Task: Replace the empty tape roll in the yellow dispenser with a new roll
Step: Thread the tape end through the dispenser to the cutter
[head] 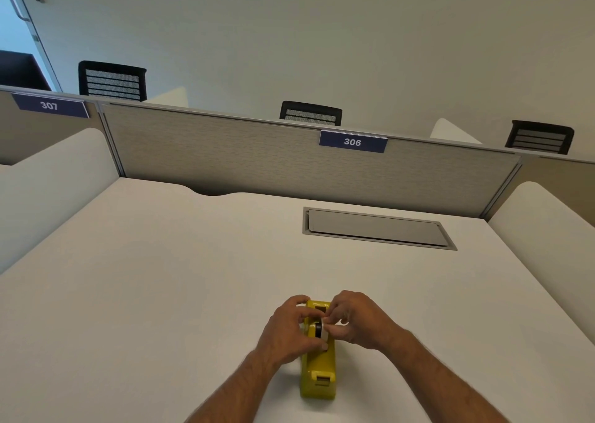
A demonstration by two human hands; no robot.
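Hands [288,332] [357,321] around roll [322,330] in dispenser [318,371]

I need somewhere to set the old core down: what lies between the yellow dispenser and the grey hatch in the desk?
Nothing: in the head view, the white desk is bare between the yellow dispenser and the grey hatch.

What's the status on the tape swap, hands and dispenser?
Left hand and right hand both pinching the roll at the cradle. Yellow dispenser flat on the desk. Nothing in the way.
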